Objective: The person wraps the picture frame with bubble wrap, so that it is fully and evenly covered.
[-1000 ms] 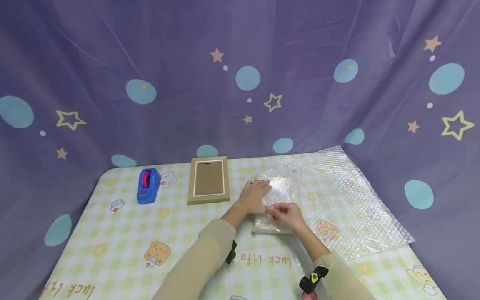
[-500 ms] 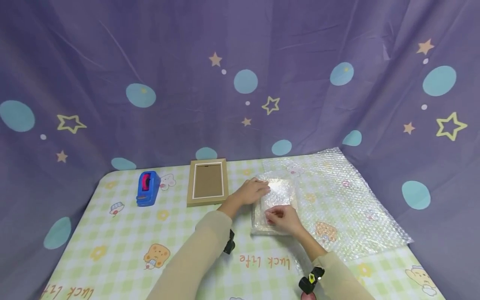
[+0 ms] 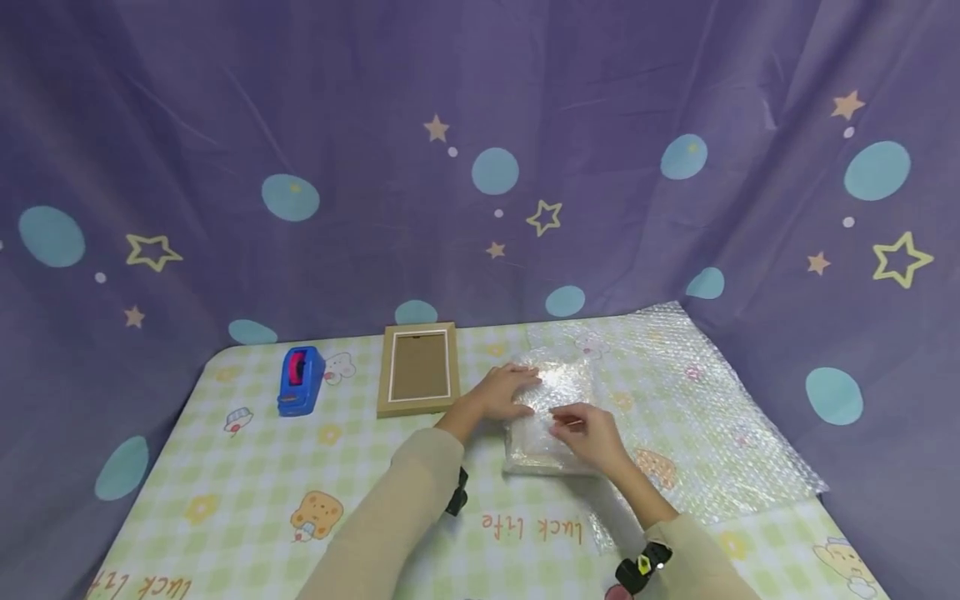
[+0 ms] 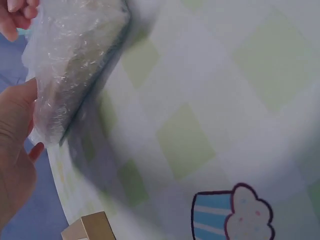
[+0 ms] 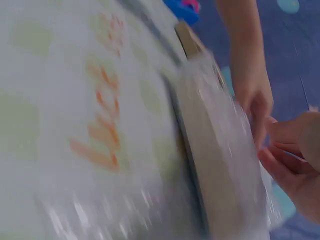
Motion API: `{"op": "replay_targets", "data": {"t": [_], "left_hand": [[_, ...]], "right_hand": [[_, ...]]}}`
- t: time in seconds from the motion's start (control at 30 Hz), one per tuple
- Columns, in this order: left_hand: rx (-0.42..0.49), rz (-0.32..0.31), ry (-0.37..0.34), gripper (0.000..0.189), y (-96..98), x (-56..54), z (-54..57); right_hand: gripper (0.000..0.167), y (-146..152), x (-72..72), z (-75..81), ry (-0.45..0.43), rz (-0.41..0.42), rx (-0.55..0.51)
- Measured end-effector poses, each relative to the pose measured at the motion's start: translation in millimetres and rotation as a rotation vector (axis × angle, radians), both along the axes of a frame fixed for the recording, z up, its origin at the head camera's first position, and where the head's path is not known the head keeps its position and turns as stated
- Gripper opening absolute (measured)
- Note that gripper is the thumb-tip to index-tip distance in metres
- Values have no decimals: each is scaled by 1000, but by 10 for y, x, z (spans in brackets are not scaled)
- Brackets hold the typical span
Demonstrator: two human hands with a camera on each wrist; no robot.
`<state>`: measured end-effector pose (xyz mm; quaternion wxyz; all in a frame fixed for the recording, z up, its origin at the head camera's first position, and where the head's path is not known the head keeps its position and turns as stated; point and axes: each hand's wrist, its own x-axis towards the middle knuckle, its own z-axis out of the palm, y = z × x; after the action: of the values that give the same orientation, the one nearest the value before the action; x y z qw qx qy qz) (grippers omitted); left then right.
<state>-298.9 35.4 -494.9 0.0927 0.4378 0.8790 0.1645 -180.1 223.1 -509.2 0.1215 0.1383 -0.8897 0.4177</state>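
Note:
A flat rectangular package in bubble wrap (image 3: 551, 450) lies right of centre on the table. My left hand (image 3: 498, 393) rests on its left side, fingers extended over the top; the left wrist view shows the thumb (image 4: 22, 97) against the wrap. Over the package's right half is my right hand (image 3: 592, 435), its thumb and forefinger bent toward each other close above the wrap. In the right wrist view those fingertips (image 5: 266, 156) are near my left hand; I cannot tell whether something thin and clear is between them. What the wrap encloses is blurred by the plastic.
A large sheet of bubble wrap (image 3: 705, 433) spreads across the table's right side. A brown picture frame (image 3: 382, 375) lies left of the package. Farther left stands a blue tape dispenser (image 3: 300, 393) with a pink core. A purple curtain (image 3: 360, 267) hangs behind the table.
My right hand has shifted to the right across the package, away from my left hand. My left hand stays on the package's left side. The head view has tilted slightly upward.

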Motion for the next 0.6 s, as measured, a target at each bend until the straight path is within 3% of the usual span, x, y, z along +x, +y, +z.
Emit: {"op": "replay_targets", "data": {"t": [0.1, 0.23, 0.33, 0.6], "left_hand": [[3, 6, 15, 59, -1, -4, -22], [0, 4, 20, 59, 6, -8, -47], [-5, 4, 21, 60, 22, 0, -58], [3, 25, 37, 51, -23, 117, -44]], "right_hand": [[47, 138, -32, -19, 67, -39, 128], [68, 248, -50, -71, 14, 74, 291], [74, 274, -42, -89, -40, 128, 327], [83, 267, -52, -71, -92, 129, 379]]}}
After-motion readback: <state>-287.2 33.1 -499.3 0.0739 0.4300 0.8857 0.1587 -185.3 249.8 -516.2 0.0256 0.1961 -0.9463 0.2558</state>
